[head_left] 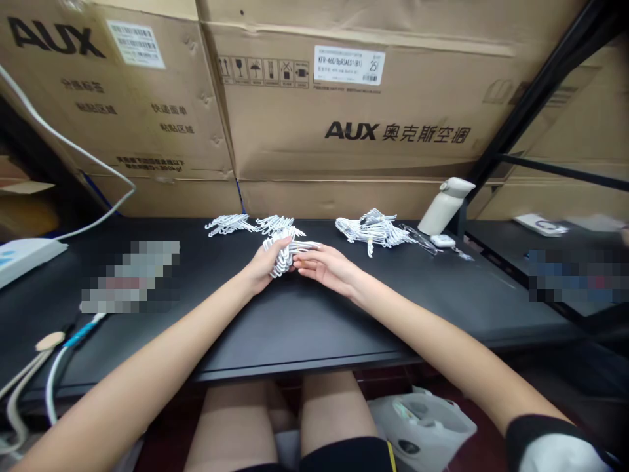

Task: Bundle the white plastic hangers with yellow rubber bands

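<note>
On a black table (295, 314) my left hand (265, 265) grips a bundle of small white plastic hangers (287, 252), fingers curled around its left end. My right hand (327, 265) touches the bundle's right end with its fingers pinched on the hangers. Behind the hands lie two more heaps of the same white hangers: one at the back left (246, 225) and one at the back right (373, 229).
Large AUX cardboard boxes (354, 111) wall off the back. A white bottle (445, 203) leans by a black rack post at the right, with a small white object (442, 240) beside it. A white power strip (24, 255) and cables lie at the left. A white bag (422, 426) sits under the table.
</note>
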Demonstrator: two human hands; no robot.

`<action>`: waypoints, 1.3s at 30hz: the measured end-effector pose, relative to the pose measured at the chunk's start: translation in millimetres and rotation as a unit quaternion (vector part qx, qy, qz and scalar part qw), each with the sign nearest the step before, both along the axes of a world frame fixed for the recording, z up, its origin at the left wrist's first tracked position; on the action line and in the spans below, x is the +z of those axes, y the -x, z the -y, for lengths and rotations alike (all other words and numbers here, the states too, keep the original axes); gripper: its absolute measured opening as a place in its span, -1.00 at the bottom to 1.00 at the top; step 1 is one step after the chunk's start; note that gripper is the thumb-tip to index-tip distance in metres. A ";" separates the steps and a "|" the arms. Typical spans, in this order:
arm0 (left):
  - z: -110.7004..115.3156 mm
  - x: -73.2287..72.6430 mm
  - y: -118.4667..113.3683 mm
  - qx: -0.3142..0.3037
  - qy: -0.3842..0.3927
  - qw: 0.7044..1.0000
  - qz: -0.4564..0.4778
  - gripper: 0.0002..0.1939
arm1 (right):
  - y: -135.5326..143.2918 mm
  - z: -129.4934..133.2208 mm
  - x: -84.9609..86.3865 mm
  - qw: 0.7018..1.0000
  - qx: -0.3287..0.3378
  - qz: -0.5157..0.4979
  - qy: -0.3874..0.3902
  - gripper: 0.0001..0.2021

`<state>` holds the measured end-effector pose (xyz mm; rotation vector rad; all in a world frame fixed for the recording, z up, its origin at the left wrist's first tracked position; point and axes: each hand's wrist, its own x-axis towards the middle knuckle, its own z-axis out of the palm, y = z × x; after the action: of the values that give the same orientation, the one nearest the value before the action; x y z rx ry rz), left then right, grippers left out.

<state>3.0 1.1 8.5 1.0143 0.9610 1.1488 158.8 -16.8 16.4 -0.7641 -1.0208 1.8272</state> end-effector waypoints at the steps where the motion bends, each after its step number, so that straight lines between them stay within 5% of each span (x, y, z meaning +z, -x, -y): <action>1: -0.4 -0.4 -0.2 0.001 -0.005 1.000 0.002 -0.72 | 0.1 0.5 -0.5 1.000 -0.004 -0.002 0.015 -0.74; 6: -1.1 -2.0 -1.2 0.026 -0.030 0.999 0.010 -0.69 | 7.3 5.1 -11.5 0.996 -0.083 0.012 0.010 -0.76; 12: -1.6 -2.0 -1.1 0.046 -0.041 0.998 -0.006 -0.69 | 12.7 8.7 -18.5 0.972 -0.163 0.088 -0.141 -0.82; 20: 1.6 -1.5 -2.5 0.051 -0.059 0.997 -0.005 -0.73 | 9.2 18.0 -17.1 0.837 -0.194 0.263 -0.438 -0.94; 28: 1.4 2.9 -1.2 0.044 -0.043 0.998 0.023 -0.75 | 10.2 20.1 -16.8 0.833 -0.181 0.270 -0.448 -0.92; 35: 1.1 2.2 -0.2 0.050 -0.048 0.997 0.026 -0.77 | 12.7 23.2 -17.5 0.861 -0.187 0.219 -0.420 -0.86; 39: 1.8 4.1 -0.8 0.038 -0.042 0.998 0.032 -0.76 | 6.3 22.0 -10.9 0.827 -0.244 0.241 -0.446 -0.88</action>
<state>3.7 -0.7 12.6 1.0092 0.9135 1.2874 152.5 -38.7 5.5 -0.7840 -1.6324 0.5687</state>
